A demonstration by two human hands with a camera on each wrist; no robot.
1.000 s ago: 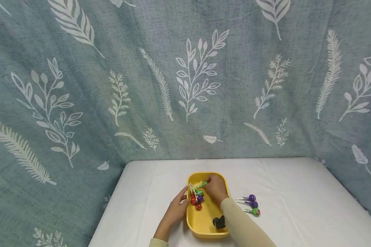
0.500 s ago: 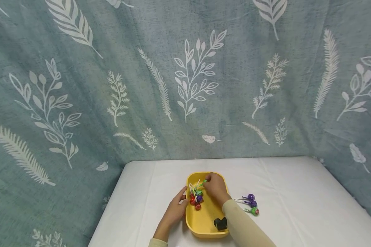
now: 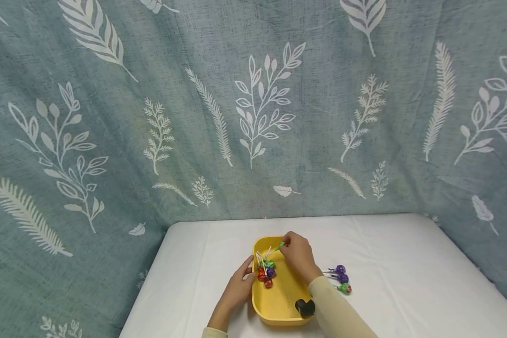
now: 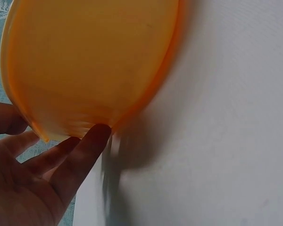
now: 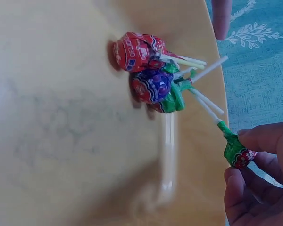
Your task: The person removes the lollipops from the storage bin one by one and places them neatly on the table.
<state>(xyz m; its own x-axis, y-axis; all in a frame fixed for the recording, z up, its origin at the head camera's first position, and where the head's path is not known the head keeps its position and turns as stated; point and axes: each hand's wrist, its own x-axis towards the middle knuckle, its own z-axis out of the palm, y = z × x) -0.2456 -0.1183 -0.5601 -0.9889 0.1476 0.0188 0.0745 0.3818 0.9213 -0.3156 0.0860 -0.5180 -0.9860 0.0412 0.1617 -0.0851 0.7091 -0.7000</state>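
Note:
My right hand (image 3: pixel 297 253) pinches a green-wrapped lollipop (image 5: pixel 235 148) by its wrapped head, over the far right part of a yellow tray (image 3: pixel 283 295). Its white stick points toward other lollipops inside the tray. These lie by the left wall: a red one (image 5: pixel 134 51), a purple one (image 5: pixel 152 85) and a green one (image 5: pixel 172 101) among them, sticks toward the far left. My left hand (image 3: pixel 238 286) rests against the tray's left side, fingers spread. In the left wrist view, fingertips (image 4: pixel 101 132) touch the outside of the tray wall (image 4: pixel 92 56).
Right of the tray, two purple lollipops (image 3: pixel 340 269) and a green one (image 3: pixel 345 288) lie on the white-covered table (image 3: pixel 388 263). A black object (image 3: pixel 305 308) shows beside the right sleeve (image 3: pixel 338 305). A leaf-patterned teal curtain (image 3: pixel 219 197) hangs behind.
My right hand has lifted slightly and moved back with the green lollipop, whose stick now shows apart from the bunch. The left hand stays at the tray's side. The head view has shifted slightly.

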